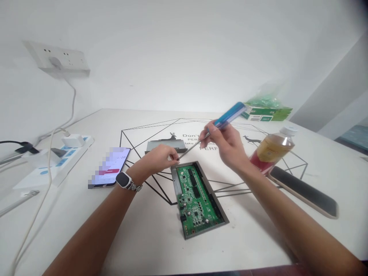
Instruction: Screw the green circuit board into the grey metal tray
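Note:
A screwdriver (230, 115) with a blue, partly clear handle is in my right hand (225, 143), its shaft slanting down to the left. My left hand (161, 158) is closed in a pinch right by the screwdriver's tip, at the far end of the circuit board; whatever lies between the fingertips is too small to make out. The green circuit board (198, 218) rests in a grey metal tray (217, 209) on the table, just below both hands. Behind my left hand lies a grey metal cover (178, 145), partly hidden by that hand.
A lit phone (110, 168) and a white power strip (69, 161) with cables are on the left. To the right stand a drink bottle (273, 149) and a dark phone (304, 191). Green-and-white boxes (264, 113) sit at the back right, before the wall.

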### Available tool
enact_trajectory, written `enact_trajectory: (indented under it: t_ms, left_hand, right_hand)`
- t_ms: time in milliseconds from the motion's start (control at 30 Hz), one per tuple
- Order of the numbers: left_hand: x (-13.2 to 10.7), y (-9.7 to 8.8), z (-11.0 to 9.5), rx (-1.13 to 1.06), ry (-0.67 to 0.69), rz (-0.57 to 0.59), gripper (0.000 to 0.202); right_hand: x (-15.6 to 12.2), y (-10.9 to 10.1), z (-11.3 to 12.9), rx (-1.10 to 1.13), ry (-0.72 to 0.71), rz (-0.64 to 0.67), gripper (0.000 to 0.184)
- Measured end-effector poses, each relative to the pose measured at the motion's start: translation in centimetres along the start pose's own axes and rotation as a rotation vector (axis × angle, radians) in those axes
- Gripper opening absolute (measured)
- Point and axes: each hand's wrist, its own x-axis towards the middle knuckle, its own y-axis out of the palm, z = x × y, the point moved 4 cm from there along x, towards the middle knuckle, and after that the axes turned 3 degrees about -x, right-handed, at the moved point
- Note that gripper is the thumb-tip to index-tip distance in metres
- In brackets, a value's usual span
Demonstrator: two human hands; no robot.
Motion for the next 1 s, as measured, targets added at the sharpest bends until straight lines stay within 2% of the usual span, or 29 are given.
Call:
enact_trajectory:
  t_ms: [167,300,700,833,1000]
  left_hand:
    - [-0.4,-0.9,-1.4,-0.179,0.092,-0.060,0.018]
    - [-0.6,-1.0,-1.7,-0.210,0.075,-0.008,0.014]
    - [-0.3,0.1,-0.4,-0.162,0.034,0.023,0.014]
    - [-0.5,-0.3,-1.0,-0.181,-0.004,-0.033,0.021]
    - [-0.5,-0.5,-1.5,-0.363,-0.045,-0.110,0.023]
  right_hand:
    - [2.6,2.1,1.9,-0.183,0.018,0.179,0.030]
    - [3.4,3.7,1.8,-0.323,0.020,0.268,0.031]
    - [3.1,4.5,0.5,-0.358,0.013,0.301,0.030]
    - [3.0,4.7,0.3,-0.371,0.018,0.292,0.029]
    - [2.5,5.0,-0.2,-0.328,0.051,0.250,0.027]
